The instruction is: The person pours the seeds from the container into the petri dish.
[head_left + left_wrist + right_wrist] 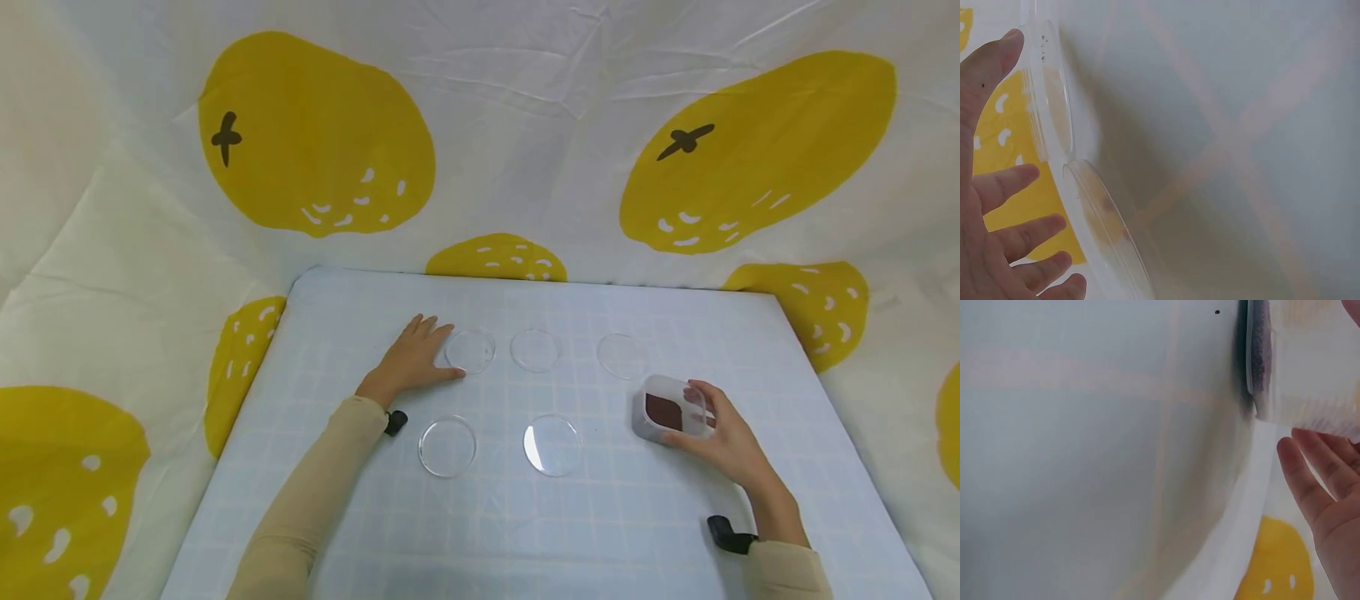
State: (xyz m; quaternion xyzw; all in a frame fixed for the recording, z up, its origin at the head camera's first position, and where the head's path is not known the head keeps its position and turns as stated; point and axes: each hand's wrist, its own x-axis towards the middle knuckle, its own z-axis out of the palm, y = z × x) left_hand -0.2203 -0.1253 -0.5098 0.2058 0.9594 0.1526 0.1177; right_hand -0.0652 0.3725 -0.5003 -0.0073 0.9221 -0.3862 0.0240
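My left hand [411, 360] is spread beside the far-left clear petri dish [471, 352], its thumb and fingertips right at the rim. In the left wrist view the fingers [1013, 187] are extended and the palm holds nothing; two petri dishes [1057, 106] show edge-on beyond them. On the right, my right hand [726, 435] grips a squarish translucent plastic container [642, 417], thumb on the near side and fingers on the far side. Dark brown material [663, 412] covers part of its bottom. The right wrist view shows the container's side wall [1316, 369] with fingers [1310, 481] close below it.
Two more petri dishes [535, 350] [622, 357] continue the far row. Nearer are a left dish [447, 447] and a right dish [552, 446]. A pale checked cloth [480, 533] covers the table, and white fabric with yellow fruit prints [525, 150] hangs around it.
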